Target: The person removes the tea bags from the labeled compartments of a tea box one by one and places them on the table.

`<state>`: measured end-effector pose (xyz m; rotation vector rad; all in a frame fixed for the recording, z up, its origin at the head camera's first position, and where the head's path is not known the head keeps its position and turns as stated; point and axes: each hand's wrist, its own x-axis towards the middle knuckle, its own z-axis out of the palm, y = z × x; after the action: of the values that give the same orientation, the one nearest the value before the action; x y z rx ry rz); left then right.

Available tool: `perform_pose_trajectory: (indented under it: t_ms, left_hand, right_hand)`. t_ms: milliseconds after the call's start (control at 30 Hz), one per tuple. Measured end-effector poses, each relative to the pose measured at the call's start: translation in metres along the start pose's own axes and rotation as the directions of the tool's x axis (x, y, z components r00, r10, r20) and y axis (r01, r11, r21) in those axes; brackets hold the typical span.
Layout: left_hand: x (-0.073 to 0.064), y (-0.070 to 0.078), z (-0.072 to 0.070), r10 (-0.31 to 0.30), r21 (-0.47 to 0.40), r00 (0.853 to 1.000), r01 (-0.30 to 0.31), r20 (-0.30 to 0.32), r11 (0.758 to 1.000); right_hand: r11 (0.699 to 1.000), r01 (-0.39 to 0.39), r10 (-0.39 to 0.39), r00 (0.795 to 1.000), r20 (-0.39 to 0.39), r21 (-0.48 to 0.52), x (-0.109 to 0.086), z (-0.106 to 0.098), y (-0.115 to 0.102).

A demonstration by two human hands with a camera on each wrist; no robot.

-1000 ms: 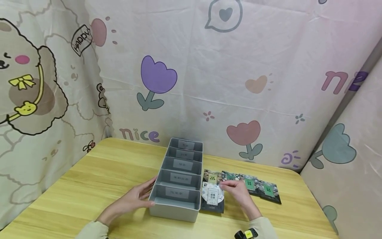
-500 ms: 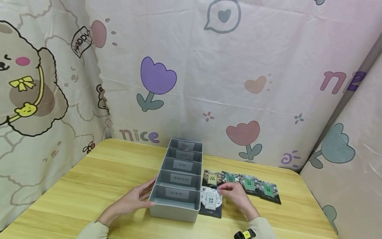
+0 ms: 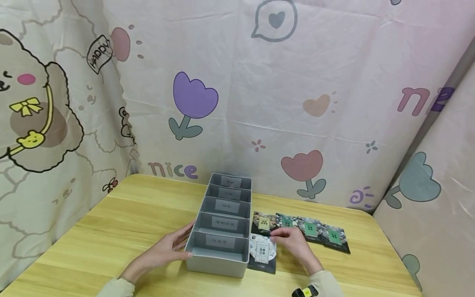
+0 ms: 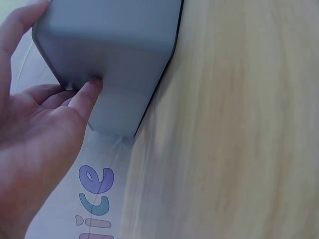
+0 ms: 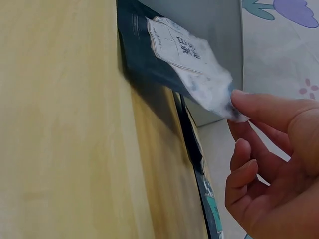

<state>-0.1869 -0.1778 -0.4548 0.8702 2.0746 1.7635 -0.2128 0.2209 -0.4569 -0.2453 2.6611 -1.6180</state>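
Note:
A long grey divided box [image 3: 217,263], with a labelled panel in each compartment, stands on the table. Against its left wall rests my left hand [image 3: 161,249], thumb at the near corner; in the left wrist view a fingertip [image 4: 93,85] presses the box's side. Between thumb and index finger, my right hand [image 5: 279,164] pinches the top corner of a flat black sachet with a white label [image 5: 187,55]. This sachet [image 3: 262,253] is tilted, partly off the table, close by the box's right wall. The right hand's other fingers are curled loosely.
Behind the held sachet lies a black sachet with a yellow label [image 3: 264,222]. Several green-labelled sachets [image 3: 311,229] lie in an overlapping row to its right. A printed curtain [image 3: 237,136] hangs behind the wooden table [image 3: 141,206].
The white-labelled sachet has shifted slightly toward me and to the left with my right hand, uncovering more of the yellow-labelled one. My left hand has stayed against the box.

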Motion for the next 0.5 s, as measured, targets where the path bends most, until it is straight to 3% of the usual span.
perform_pose_trajectory:
  t_ms: [267,500]
  left_hand:
    - [-0.0003,0.0011,0.0014,0.008,0.007,1.0,-0.008,-0.008,1.0]
    - [-0.0008,0.0012,0.0013,0.0,-0.007,1.0,0.0,-0.002,1.0]
  right_hand:
    - [0.997,-0.063,0.057,0.992,-0.11,-0.053,0.0006,0.0024,-0.0044]
    - [0.997,-0.061,0.055,0.991,-0.122,-0.051,0.0023,0.0023,-0.0033]
